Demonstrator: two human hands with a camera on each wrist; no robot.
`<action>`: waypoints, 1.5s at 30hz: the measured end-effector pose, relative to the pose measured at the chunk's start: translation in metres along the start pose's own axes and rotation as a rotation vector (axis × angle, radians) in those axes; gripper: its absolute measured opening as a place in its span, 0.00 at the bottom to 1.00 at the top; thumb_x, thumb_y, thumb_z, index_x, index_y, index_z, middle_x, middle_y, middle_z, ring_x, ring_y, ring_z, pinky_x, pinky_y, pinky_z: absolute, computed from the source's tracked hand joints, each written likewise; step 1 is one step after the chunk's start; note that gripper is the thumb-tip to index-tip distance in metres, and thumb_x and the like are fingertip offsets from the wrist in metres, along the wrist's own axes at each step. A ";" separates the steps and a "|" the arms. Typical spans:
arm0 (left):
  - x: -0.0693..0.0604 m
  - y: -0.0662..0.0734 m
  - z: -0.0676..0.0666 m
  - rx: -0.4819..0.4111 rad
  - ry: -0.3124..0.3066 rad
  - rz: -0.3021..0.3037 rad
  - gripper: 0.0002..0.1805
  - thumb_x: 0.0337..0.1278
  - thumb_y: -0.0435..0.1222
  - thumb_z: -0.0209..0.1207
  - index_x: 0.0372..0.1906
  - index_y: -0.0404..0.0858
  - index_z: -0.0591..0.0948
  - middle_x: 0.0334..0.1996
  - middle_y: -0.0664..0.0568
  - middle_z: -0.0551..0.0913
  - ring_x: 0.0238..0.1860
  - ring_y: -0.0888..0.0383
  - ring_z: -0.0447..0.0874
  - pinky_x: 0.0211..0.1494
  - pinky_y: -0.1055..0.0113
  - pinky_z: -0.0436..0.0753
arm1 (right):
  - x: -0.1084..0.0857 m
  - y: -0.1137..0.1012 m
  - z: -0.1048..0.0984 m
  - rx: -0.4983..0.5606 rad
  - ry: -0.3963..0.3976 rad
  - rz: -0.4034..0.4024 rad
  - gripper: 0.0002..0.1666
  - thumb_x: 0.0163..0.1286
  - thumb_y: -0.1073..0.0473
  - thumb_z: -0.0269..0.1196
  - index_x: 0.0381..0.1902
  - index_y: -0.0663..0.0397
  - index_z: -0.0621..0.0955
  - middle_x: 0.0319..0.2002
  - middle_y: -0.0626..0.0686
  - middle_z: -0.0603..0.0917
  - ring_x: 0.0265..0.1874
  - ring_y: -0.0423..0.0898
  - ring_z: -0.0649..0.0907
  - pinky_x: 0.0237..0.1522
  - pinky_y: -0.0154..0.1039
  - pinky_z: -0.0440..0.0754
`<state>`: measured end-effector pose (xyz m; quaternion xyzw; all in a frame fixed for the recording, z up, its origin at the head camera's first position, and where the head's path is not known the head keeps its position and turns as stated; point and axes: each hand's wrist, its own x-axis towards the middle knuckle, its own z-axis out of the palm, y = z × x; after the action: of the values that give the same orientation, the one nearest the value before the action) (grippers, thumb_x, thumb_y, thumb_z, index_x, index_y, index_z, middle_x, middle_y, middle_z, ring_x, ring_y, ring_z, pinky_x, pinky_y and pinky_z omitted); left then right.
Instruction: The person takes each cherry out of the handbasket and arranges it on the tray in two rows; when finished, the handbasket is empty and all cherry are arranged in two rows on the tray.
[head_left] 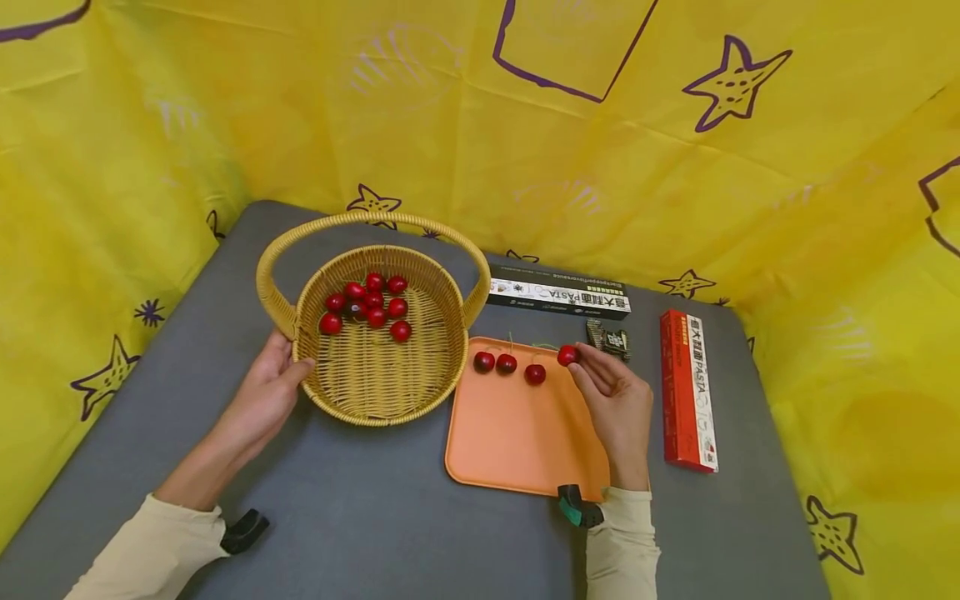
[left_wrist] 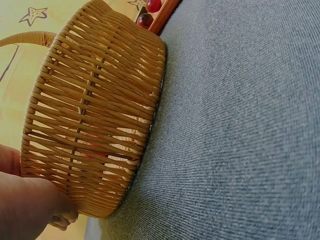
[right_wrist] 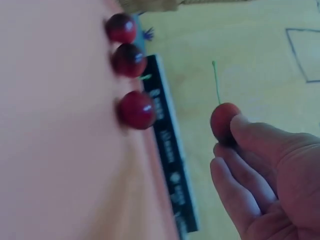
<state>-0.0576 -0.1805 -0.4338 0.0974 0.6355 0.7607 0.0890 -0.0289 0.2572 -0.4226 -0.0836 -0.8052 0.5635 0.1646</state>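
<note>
My left hand (head_left: 268,385) grips the near left side of a round wicker basket (head_left: 378,375), thumb over the rim by the handle's foot. Several red cherries (head_left: 375,317) lie in the far part of the basket. Between thumb and fingertips my right hand (head_left: 617,402) pinches one red cherry (head_left: 567,356) above the far right of an orange tray (head_left: 517,437). In the right wrist view a thin green stem (right_wrist: 216,82) stands up from that cherry. Three more cherries (head_left: 506,363) rest in a row along the tray's far side.
Behind the tray lies a black-and-white pasta box (head_left: 558,292). A red-and-white pasta box (head_left: 687,392) lies to the right. A small dark packet (head_left: 609,340) sits just beyond the right hand. Yellow patterned cloth (head_left: 450,125) hangs around the grey table (head_left: 390,517).
</note>
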 end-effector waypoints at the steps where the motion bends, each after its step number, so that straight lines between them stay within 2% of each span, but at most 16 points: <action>1: 0.000 0.000 0.000 -0.002 -0.003 0.001 0.38 0.77 0.19 0.37 0.85 0.35 0.41 0.84 0.34 0.43 0.83 0.42 0.45 0.75 0.74 0.66 | 0.000 0.004 0.000 0.004 0.005 0.017 0.21 0.67 0.64 0.75 0.58 0.57 0.89 0.56 0.59 0.89 0.56 0.52 0.88 0.47 0.29 0.85; 7: 0.000 0.000 -0.002 -0.001 -0.014 -0.005 0.38 0.78 0.20 0.36 0.85 0.35 0.40 0.84 0.35 0.42 0.83 0.43 0.46 0.74 0.75 0.67 | -0.002 0.024 0.002 0.005 0.029 0.096 0.21 0.68 0.64 0.75 0.59 0.60 0.88 0.56 0.62 0.88 0.57 0.54 0.88 0.47 0.28 0.84; 15: 0.000 0.002 -0.002 -0.004 -0.016 0.001 0.38 0.78 0.20 0.36 0.85 0.36 0.41 0.84 0.35 0.42 0.83 0.44 0.46 0.73 0.75 0.67 | -0.002 0.037 0.010 -0.057 0.038 0.135 0.20 0.69 0.65 0.73 0.59 0.62 0.87 0.56 0.62 0.89 0.56 0.56 0.88 0.47 0.25 0.83; 19: 0.001 0.003 -0.002 -0.005 -0.022 0.001 0.39 0.78 0.20 0.37 0.86 0.37 0.40 0.85 0.37 0.42 0.84 0.44 0.43 0.73 0.75 0.66 | -0.003 0.038 0.011 -0.085 0.026 0.160 0.20 0.70 0.64 0.73 0.59 0.60 0.87 0.57 0.61 0.89 0.57 0.56 0.88 0.48 0.26 0.83; 27: -0.002 0.005 -0.004 0.001 -0.016 -0.003 0.39 0.78 0.20 0.37 0.86 0.36 0.40 0.85 0.36 0.42 0.83 0.43 0.44 0.73 0.76 0.67 | -0.006 0.032 0.014 -0.198 -0.033 0.174 0.21 0.71 0.63 0.72 0.61 0.59 0.86 0.58 0.60 0.88 0.57 0.55 0.88 0.51 0.34 0.83; 32: -0.002 0.006 -0.004 0.001 -0.020 0.000 0.38 0.78 0.20 0.37 0.85 0.36 0.40 0.85 0.35 0.41 0.84 0.44 0.43 0.73 0.76 0.67 | -0.006 0.030 0.014 -0.203 -0.049 0.157 0.21 0.71 0.63 0.73 0.61 0.60 0.86 0.57 0.61 0.88 0.56 0.56 0.88 0.52 0.37 0.84; 35: 0.000 0.007 -0.004 0.000 -0.024 0.000 0.38 0.78 0.20 0.36 0.86 0.36 0.40 0.84 0.35 0.42 0.83 0.43 0.44 0.74 0.75 0.67 | -0.005 0.028 0.012 -0.212 -0.061 0.163 0.22 0.72 0.62 0.72 0.61 0.61 0.86 0.58 0.61 0.88 0.57 0.56 0.88 0.53 0.35 0.83; 38: 0.001 0.006 -0.004 0.001 -0.028 -0.006 0.38 0.79 0.21 0.36 0.86 0.37 0.39 0.85 0.35 0.42 0.83 0.43 0.44 0.74 0.74 0.67 | -0.003 0.024 0.007 -0.234 -0.043 0.130 0.21 0.72 0.62 0.72 0.60 0.63 0.86 0.57 0.62 0.88 0.56 0.56 0.88 0.49 0.28 0.83; 42: 0.001 0.005 -0.002 0.008 -0.024 -0.020 0.39 0.78 0.20 0.37 0.86 0.36 0.38 0.85 0.36 0.41 0.84 0.42 0.42 0.74 0.74 0.66 | 0.003 0.011 0.002 -0.254 0.017 -0.004 0.19 0.69 0.64 0.74 0.57 0.62 0.88 0.54 0.61 0.90 0.51 0.56 0.90 0.43 0.21 0.82; 45: 0.001 0.003 0.000 0.014 -0.019 -0.025 0.39 0.77 0.20 0.37 0.85 0.35 0.38 0.85 0.36 0.41 0.84 0.41 0.41 0.74 0.75 0.66 | 0.007 -0.006 0.002 -0.215 0.028 -0.089 0.18 0.69 0.62 0.74 0.56 0.57 0.89 0.53 0.56 0.90 0.50 0.52 0.91 0.44 0.23 0.82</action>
<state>-0.0587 -0.1812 -0.4305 0.0971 0.6410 0.7542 0.1040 -0.0354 0.2557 -0.4162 -0.0728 -0.8616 0.4647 0.1907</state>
